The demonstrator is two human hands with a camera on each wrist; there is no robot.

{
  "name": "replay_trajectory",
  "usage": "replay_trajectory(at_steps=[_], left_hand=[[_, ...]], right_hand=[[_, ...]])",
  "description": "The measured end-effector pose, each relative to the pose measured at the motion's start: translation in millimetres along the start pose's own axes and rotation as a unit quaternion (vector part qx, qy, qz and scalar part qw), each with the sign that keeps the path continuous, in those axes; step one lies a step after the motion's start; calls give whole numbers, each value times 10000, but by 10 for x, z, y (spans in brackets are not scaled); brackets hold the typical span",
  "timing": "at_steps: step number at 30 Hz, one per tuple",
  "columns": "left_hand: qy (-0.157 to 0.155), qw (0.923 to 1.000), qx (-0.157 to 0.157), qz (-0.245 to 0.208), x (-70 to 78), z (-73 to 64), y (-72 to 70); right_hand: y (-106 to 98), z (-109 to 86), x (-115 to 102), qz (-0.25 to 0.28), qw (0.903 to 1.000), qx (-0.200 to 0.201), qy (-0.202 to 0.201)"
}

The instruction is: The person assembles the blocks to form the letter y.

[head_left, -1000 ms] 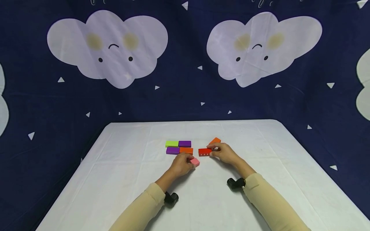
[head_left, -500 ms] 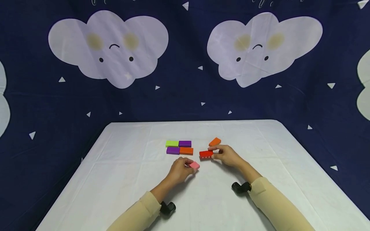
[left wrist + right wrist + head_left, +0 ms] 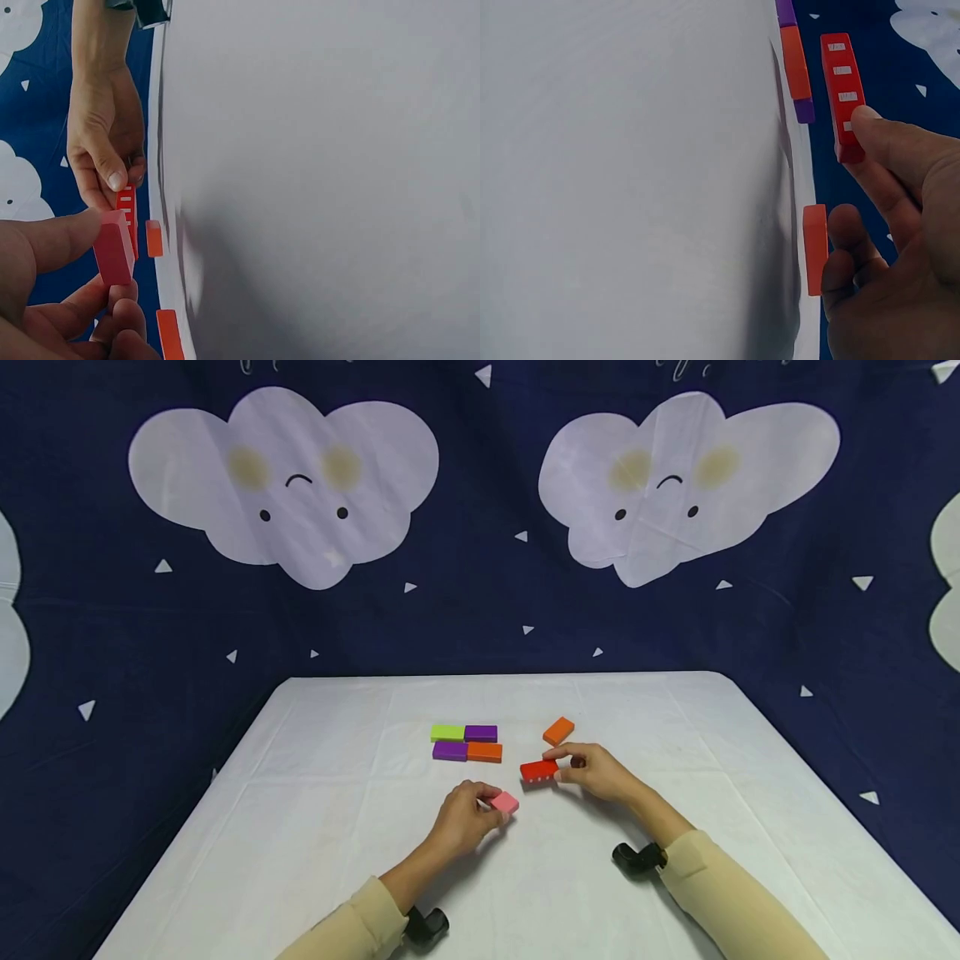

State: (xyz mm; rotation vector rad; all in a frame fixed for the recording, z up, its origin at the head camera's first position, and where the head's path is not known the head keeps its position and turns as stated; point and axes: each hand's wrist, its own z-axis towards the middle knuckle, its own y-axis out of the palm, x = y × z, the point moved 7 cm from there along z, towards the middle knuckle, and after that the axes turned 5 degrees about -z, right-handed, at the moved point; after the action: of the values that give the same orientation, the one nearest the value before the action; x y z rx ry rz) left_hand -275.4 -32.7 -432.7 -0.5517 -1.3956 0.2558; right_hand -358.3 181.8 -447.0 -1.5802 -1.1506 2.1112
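Note:
Between thumb and fingers, my left hand (image 3: 462,820) pinches a pink block (image 3: 505,802), held a little above the white table. Seen from the left wrist, the pink block (image 3: 115,249) is short and thick. To its right, my right hand (image 3: 597,772) grips one end of a longer red block (image 3: 539,772), which is also raised. White marks run along one side of the red block (image 3: 844,94) in the right wrist view. The two blocks are near each other but apart in the head view.
Behind the hands lie a green block (image 3: 447,733), two purple blocks (image 3: 481,733) and an orange block (image 3: 484,752), set in two rows. Another orange block (image 3: 558,731) lies at an angle to the right. A dark blue cloth with clouds hangs behind the white table (image 3: 337,843).
Both hands have drawn back toward the person, carrying their blocks. The red block has left the table and moved away from the angled orange block, which now shows fully.

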Motion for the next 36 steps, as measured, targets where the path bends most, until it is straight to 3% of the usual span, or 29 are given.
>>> replay_trajectory(at_steps=[10,20,28,36], left_hand=[[24,9996,-17,278,29,-133,62],[285,9974,185,641,22,-154,101],[223,9971,103,722,-36,-178,162],[344,9962,155,782,-25,-193,173]], right_hand=[[30,-96,-44,-22,9992,-352,-192],[74,-130,-46,99,9978,-511,-405],[152,-152,-29,56,9964,-706,-476],[124,-240,-288,49,9947,-887,-516]])
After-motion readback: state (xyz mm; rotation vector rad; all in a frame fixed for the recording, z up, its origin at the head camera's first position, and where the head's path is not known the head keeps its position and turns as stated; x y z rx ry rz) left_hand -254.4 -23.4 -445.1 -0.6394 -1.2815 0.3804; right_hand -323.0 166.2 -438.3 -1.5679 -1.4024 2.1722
